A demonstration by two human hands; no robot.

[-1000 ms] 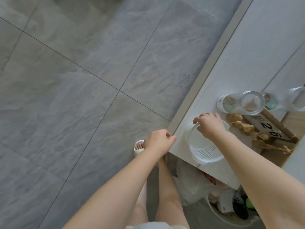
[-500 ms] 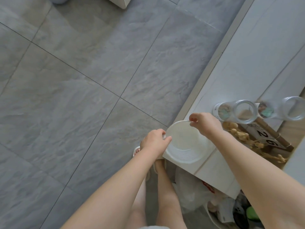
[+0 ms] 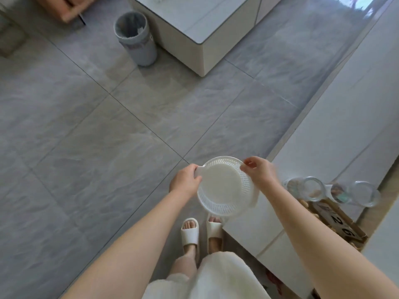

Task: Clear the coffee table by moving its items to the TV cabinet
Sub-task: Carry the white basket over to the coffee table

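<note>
I see both hands holding a round white basket (image 3: 224, 186) with little holes in its wall, in the air just past the edge of the white TV cabinet (image 3: 336, 134). My left hand (image 3: 186, 183) grips the small tab on the basket's rim at about 9 o'clock, with the fingers curled round it. My right hand (image 3: 260, 172) pinches the rim at about 2 o'clock, thumb and fingers closed on the edge. The basket is tipped a little, so I look into its smooth white bottom. Part of it hangs over the grey tiled floor (image 3: 90, 147) and part over the corner of the cabinet. At 3 o'clock from the basket, two clear glass jars (image 3: 311, 188) lie on their sides on the cabinet, close to each other. Just below them sits a wooden block calendar (image 3: 343, 225) with numbers on it. Far up at 12 o'clock is the coffee table (image 3: 207, 29), pale with a shiny top. A grey bin (image 3: 136, 37) stands just beside it at 11 o'clock. Below the basket I see two feet in white slippers (image 3: 190, 234) on the floor.
</note>
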